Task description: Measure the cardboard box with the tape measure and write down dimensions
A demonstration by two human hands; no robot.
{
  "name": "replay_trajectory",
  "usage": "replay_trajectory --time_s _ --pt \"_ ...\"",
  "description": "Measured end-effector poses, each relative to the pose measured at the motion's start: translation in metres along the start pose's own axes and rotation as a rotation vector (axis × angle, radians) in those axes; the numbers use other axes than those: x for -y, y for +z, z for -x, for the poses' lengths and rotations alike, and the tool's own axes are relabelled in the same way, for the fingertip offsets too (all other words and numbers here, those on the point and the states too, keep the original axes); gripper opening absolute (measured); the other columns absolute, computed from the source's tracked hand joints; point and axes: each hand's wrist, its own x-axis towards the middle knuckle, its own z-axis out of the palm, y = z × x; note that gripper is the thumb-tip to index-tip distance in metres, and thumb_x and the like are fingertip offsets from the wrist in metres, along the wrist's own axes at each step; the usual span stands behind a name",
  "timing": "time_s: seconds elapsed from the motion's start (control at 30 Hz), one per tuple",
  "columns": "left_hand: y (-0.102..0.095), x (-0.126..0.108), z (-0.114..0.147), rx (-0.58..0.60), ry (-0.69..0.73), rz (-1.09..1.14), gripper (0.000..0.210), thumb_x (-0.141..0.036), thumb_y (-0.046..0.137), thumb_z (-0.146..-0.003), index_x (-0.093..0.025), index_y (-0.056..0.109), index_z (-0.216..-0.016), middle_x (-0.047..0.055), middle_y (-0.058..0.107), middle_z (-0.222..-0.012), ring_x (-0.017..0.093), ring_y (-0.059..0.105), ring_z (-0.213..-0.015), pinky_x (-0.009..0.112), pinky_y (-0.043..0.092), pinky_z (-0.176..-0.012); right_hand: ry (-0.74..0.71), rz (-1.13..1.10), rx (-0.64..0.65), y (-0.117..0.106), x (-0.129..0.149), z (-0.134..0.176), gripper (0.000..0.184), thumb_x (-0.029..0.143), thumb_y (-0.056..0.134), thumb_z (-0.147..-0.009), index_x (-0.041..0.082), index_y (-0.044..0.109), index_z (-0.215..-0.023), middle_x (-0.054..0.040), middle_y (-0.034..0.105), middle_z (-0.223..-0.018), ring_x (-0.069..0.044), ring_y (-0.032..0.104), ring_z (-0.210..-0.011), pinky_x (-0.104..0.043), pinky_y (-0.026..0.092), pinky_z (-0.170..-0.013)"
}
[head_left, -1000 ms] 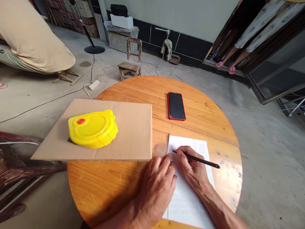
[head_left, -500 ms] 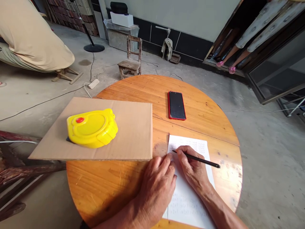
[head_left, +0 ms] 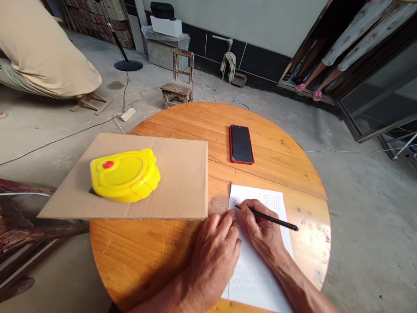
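Observation:
My right hand [head_left: 263,226] is closed around a black pen [head_left: 276,221], its tip touching a white sheet of paper [head_left: 247,269]. Rows of small handwriting cover the top and lower parts of the sheet; the characters are too small to read. My left hand [head_left: 216,252] lies flat along the paper's left edge, fingers stretched out, fingertips close to the pen tip. Left of the hands, a yellow tape-measure-shaped case [head_left: 125,174] with a red button rests on a piece of brown cardboard [head_left: 182,182]. Beyond the paper lies a phone [head_left: 241,144] in a red case.
Everything lies on a round wooden table [head_left: 276,152], with the cardboard overhanging its left edge. A small wooden chair [head_left: 177,87] stands behind it. A power strip [head_left: 128,114] and cords lie on the floor. At the doorway, a person's legs [head_left: 345,56] show.
The pen's rear end has shifted slightly left as my right hand moves a little at the paper. My left hand stays in place.

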Motion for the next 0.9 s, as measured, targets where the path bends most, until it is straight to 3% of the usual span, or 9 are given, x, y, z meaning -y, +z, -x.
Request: replay_trajectory --time_s 0.63,0.9 --pt "-0.0009 -0.0011 -0.0007 0.003 -0.016 0.007 0.014 -0.007 0.059 -0.081 -0.016 0.063 -0.091 0.009 0.066 -0.12 0.024 0.059 -0.095 0.04 0.051 -0.084 0.004 0.011 0.002 -0.0016 0.0015 0.0006 0.02 0.027 0.051 -0.092 0.017 0.062 -0.079 0.0025 0.056 -0.061 -0.01 0.045 -0.051 -0.022 0.035 -0.046" --pt "-0.0035 -0.0013 -0.0015 0.03 -0.011 -0.007 0.016 -0.008 0.059 -0.084 -0.015 0.065 -0.097 0.009 0.065 -0.123 0.024 0.058 -0.096 0.038 0.05 -0.084 0.086 -0.072 -0.014 -0.0025 0.0015 0.0014 0.02 0.03 0.052 -0.092 0.019 0.062 -0.079 0.0024 0.056 -0.062 -0.012 0.047 -0.055 -0.024 0.038 -0.052"
